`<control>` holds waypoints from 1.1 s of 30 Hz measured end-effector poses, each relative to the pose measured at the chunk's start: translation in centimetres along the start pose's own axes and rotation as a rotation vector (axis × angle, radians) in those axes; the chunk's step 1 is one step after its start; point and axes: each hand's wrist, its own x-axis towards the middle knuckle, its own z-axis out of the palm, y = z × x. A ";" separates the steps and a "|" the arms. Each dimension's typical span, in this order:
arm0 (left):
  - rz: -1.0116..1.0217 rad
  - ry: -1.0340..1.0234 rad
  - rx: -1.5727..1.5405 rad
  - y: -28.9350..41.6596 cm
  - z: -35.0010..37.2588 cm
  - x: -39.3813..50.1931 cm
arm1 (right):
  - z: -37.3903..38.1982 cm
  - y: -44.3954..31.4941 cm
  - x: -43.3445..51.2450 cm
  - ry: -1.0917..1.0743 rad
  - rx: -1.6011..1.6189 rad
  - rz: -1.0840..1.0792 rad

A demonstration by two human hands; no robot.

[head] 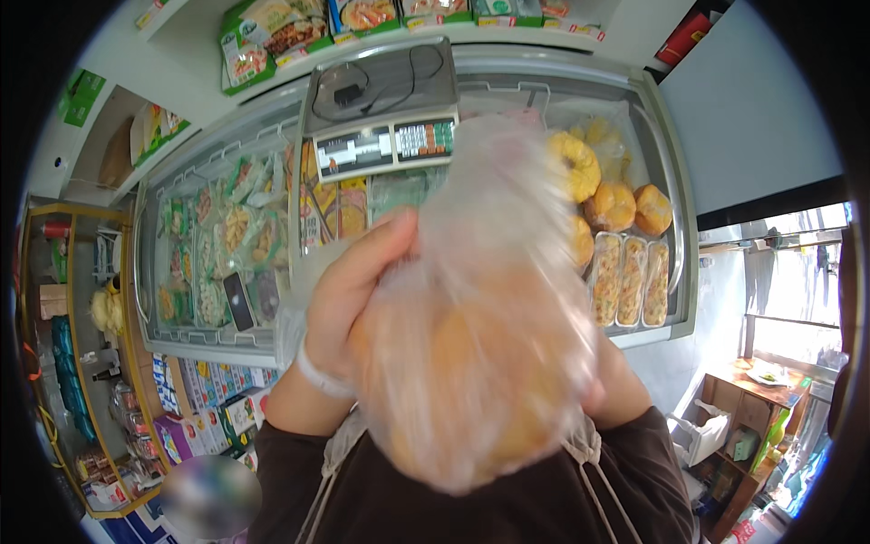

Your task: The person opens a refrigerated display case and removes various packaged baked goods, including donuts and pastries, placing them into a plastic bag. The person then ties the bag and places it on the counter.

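Observation:
A clear plastic bag (469, 381) of round golden buns, blurred, fills the middle of the view close to the camera. My left hand (363, 285) grips the bag's left side near its neck, its thumb against the plastic. On the right side, my right hand (595, 387) is mostly hidden behind the bag, so its hold cannot be told. Beyond the bag, a digital weighing scale (384, 146) rests on the chest freezer, with a black adapter and cable on its metal pan. Loose buns (610, 207) and packed oblong pastries (632, 282) lie on the freezer's right part.
The chest freezer's rim (211, 352) runs across in front of me. Bagged frozen food (238, 231) and a smartphone (238, 301) are at its left. Green food boxes (272, 37) line the shelf behind. A glass display cabinet (81, 340) stands left, a wooden shelf unit (751, 408) right.

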 end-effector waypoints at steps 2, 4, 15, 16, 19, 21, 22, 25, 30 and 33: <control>-0.054 -0.172 -0.098 0.3 0.4 -0.9 | 0.5 -0.1 0.0 -0.246 0.050 0.024; -0.033 -0.227 -0.225 -0.3 1.4 -2.4 | 1.0 0.4 -0.1 -0.272 0.080 0.014; -0.098 -0.392 -0.215 -2.4 -2.0 -1.3 | 1.1 0.8 -0.9 0.107 0.134 -0.006; -0.108 -0.430 -0.133 -2.7 -3.0 -0.8 | 1.2 0.7 -1.0 0.162 0.138 -0.005; -0.025 -0.428 0.230 -3.4 -3.7 0.3 | 1.0 0.7 -1.3 0.325 0.173 0.003; 0.029 -0.415 0.464 -4.2 -4.1 1.4 | 0.7 0.6 -1.3 0.426 0.202 0.007; -0.067 -0.390 0.257 -5.1 -4.9 2.3 | 0.2 0.8 -1.2 0.459 0.220 0.015; -0.251 -0.333 -0.136 -7.5 -6.1 4.7 | -1.8 1.2 -0.4 0.604 0.266 0.049; -0.382 -0.458 -0.113 -8.6 -8.7 9.3 | -6.6 1.9 -0.8 0.597 0.503 -0.002; -0.275 -0.264 -0.068 -7.5 -7.7 9.0 | -10.0 2.1 -1.1 0.463 0.644 -0.162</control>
